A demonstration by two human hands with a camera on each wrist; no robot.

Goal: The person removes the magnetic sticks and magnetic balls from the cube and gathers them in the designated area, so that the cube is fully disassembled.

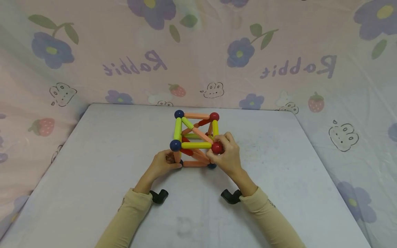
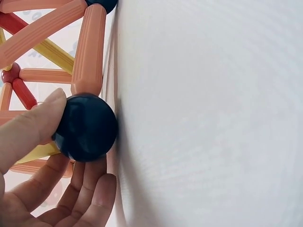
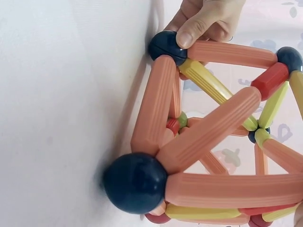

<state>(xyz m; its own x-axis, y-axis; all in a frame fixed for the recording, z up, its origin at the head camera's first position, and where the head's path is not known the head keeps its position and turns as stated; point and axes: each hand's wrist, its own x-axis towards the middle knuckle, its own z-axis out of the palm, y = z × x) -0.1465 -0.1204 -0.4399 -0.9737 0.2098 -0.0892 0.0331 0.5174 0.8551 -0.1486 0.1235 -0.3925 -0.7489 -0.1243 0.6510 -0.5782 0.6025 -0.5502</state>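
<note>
A cube-shaped frame of magnetic rods and balls stands on the table, in orange, yellow, green and red. Its front lower left corner is a dark blue ball, which my left hand pinches between thumb and fingers. My right hand grips the red ball at the front upper right corner. Diagonally across the top runs a green-and-orange rod pair. The right wrist view shows another dark blue ball at the front lower right, with three orange rods meeting it.
The white table extends around the frame. Behind it hangs a curtain printed with flowers and rabbits, also enclosing both sides. A black curved piece sits at the left wrist and a similar black piece at the right.
</note>
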